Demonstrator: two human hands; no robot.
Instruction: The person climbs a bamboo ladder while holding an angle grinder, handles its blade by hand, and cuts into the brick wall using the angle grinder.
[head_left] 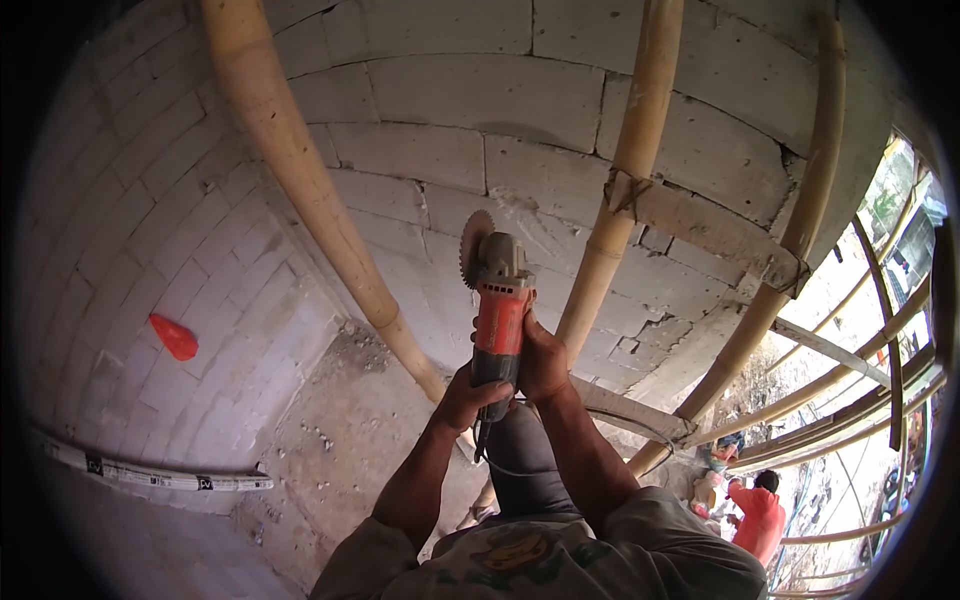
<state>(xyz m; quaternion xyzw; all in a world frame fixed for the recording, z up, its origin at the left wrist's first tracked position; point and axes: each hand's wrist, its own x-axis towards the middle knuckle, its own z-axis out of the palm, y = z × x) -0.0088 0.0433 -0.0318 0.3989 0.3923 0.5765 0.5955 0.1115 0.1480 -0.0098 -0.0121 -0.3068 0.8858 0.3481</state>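
Observation:
Both of my hands are wrapped round a red and black angle grinder (500, 322), held up in front of me with its metal head pointing away. A toothed disc (473, 250) stands on the left side of that head, and no guard shows around it. My left hand (468, 398) grips the black rear end, thumb across it. Higher up, my right hand (543, 358) holds the red body from the right side. A power cord (483, 440) hangs from the back of the tool. Beyond the disc is a grey block wall (440, 155); whether the disc touches it I cannot tell.
Bamboo poles (290, 150) stand left and right (612, 215) of the grinder, with a tied wooden crosspiece (705, 222). A red object (174, 337) is on the left wall. A white pipe (170, 475) lies lower left. Far below right is a person in red (760, 522).

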